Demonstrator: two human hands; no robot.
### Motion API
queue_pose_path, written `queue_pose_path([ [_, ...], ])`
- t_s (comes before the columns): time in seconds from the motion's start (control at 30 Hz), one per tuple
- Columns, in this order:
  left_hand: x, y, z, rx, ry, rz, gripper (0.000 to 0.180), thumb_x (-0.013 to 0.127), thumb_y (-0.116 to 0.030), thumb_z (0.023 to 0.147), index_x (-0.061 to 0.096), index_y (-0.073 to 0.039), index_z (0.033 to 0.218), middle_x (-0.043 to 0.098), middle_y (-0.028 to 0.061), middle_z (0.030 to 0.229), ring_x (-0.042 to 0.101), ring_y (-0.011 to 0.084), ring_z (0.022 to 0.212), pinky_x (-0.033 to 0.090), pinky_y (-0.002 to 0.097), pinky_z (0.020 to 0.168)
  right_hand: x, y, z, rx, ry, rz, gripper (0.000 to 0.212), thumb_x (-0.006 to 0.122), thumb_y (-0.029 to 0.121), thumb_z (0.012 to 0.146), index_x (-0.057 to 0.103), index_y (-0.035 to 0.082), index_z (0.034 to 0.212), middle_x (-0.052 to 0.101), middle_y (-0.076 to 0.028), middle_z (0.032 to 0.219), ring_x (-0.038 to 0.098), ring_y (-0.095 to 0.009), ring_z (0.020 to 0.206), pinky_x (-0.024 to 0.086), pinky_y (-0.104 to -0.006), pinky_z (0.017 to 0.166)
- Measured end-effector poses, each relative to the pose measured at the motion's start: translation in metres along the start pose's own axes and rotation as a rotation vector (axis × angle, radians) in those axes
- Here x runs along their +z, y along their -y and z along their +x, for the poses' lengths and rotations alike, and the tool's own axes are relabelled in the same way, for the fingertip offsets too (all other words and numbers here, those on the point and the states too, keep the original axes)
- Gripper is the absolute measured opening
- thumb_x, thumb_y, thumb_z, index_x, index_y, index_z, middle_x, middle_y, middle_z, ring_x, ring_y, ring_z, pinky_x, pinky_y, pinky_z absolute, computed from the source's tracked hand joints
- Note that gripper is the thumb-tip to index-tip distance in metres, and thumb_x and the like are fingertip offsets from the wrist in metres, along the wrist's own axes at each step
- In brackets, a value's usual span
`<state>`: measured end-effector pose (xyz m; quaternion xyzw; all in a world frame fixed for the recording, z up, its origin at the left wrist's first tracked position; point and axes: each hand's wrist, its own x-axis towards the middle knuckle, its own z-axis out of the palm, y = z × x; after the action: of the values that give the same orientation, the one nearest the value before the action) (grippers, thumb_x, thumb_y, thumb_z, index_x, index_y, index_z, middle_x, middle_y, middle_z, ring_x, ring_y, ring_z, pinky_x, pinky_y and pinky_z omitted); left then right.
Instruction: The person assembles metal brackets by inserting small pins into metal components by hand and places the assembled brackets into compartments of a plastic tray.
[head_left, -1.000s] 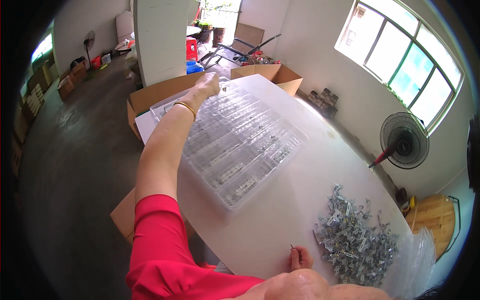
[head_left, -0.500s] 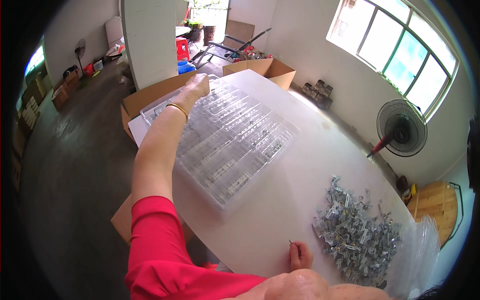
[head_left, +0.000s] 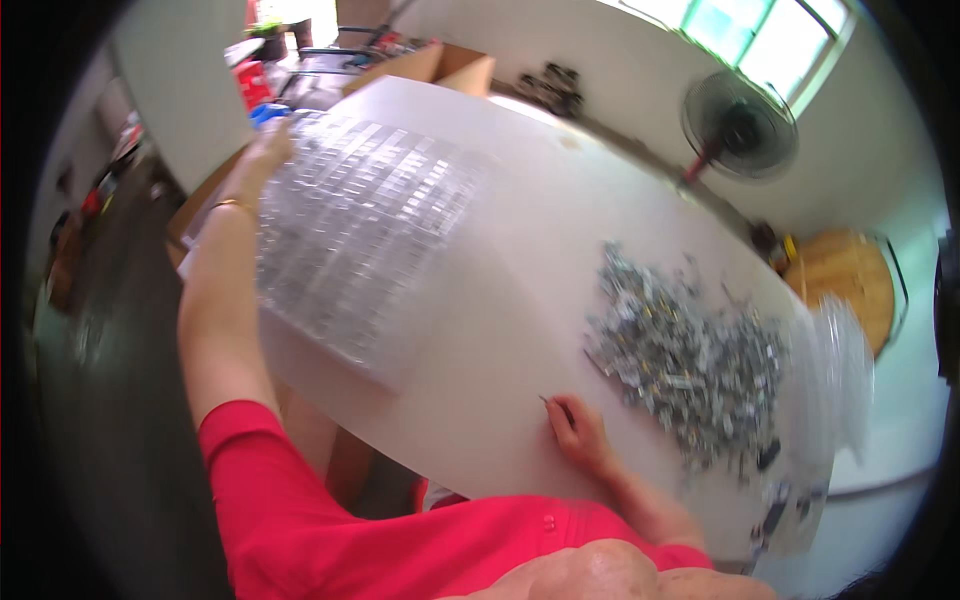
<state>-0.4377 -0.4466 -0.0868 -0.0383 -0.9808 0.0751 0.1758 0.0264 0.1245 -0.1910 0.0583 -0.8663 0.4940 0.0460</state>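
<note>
Right hand [head_left: 578, 432] pinches a thin piece [head_left: 545, 400] between thumb and finger over the pale table [head_left: 490, 310], near a heap [head_left: 690, 350] of small metal parts, with clear bags [head_left: 845, 375] beside it. On the table's left lies a clear tray [head_left: 372, 369]; the left hand [head_left: 270, 148] is at its far left edge, too blurred to tell whether its fingers grip. Beyond stand a fan [head_left: 738, 128] and a carton [head_left: 465, 70].

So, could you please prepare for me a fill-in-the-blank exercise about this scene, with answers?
The left hand is at the ____, not the near, end of the clear plastic tray.
The gold-coloured bangle circles the ____ wrist.
The heap of metal parts lies to the ____ of the tray.
The shirt is ____ in colour.
Missing words: far; left; right; red.
</note>
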Motion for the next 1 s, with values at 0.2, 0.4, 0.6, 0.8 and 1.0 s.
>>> queue_pose_path([
  [0.2, -0.110, -0.040, -0.023, 0.015, -0.147, -0.130, 0.013, 0.062, -0.010, 0.083, 0.071, -0.003, 0.089, 0.072, 0.0217, 0.092, 0.070, 0.0398, 0.091, 0.054, 0.0449, 0.079, 0.000, 0.001, 0.008, -0.050, 0.017, 0.025, 0.010, 0.065, 0.012, 0.095, 0.065, 0.003, 0.100, 0.064, -0.015, 0.076, 0.061, -0.025, 0.061, 0.047, -0.0353, 0.057],
  [0.4, -0.266, -0.197, -0.120, 0.158, -0.315, -0.473, 0.020, 0.072, -0.018, 0.089, 0.063, -0.003, 0.097, 0.058, 0.0079, 0.069, 0.054, 0.0171, 0.061, 0.046, 0.0346, 0.061, -0.002, 0.003, -0.001, -0.045, -0.017, 0.092, 0.010, 0.064, 0.011, 0.095, 0.064, 0.003, 0.100, 0.064, -0.016, 0.080, 0.061, -0.027, 0.067, 0.048, -0.0361, 0.061],
  [0.6, -0.316, -0.355, -0.292, 0.638, -0.307, -0.742, 0.021, 0.074, -0.001, 0.084, 0.061, -0.006, 0.100, 0.060, 0.0107, 0.074, 0.059, 0.0259, 0.060, 0.047, 0.0374, 0.059, -0.003, -0.006, -0.007, -0.300, 0.011, 0.086, 0.010, 0.065, 0.012, 0.092, 0.065, 0.004, 0.099, 0.066, -0.015, 0.083, 0.065, -0.033, 0.074, 0.051, -0.0405, 0.065],
  [0.8, -0.263, -0.435, -0.317, 0.649, -0.051, -0.964, 0.016, 0.072, -0.003, 0.085, 0.059, -0.003, 0.093, 0.061, 0.0130, 0.074, 0.060, 0.0305, 0.063, 0.047, 0.0403, 0.060, 0.006, -0.009, -0.013, -0.673, 0.137, -0.117, 0.005, 0.064, 0.011, 0.085, 0.060, 0.008, 0.085, 0.062, -0.010, 0.077, 0.064, -0.031, 0.072, 0.051, -0.0435, 0.064],
  [1.0, -0.198, -0.487, -0.304, 0.473, 0.172, -1.048, 0.011, 0.071, -0.003, 0.087, 0.060, 0.000, 0.088, 0.049, 0.0049, 0.062, 0.041, 0.0134, 0.057, 0.039, 0.0301, 0.054, 0.005, -0.013, -0.024, -0.685, 0.151, -0.098, 0.006, 0.062, 0.011, 0.085, 0.058, 0.008, 0.083, 0.061, -0.009, 0.078, 0.063, -0.031, 0.072, 0.051, -0.0437, 0.064],
])
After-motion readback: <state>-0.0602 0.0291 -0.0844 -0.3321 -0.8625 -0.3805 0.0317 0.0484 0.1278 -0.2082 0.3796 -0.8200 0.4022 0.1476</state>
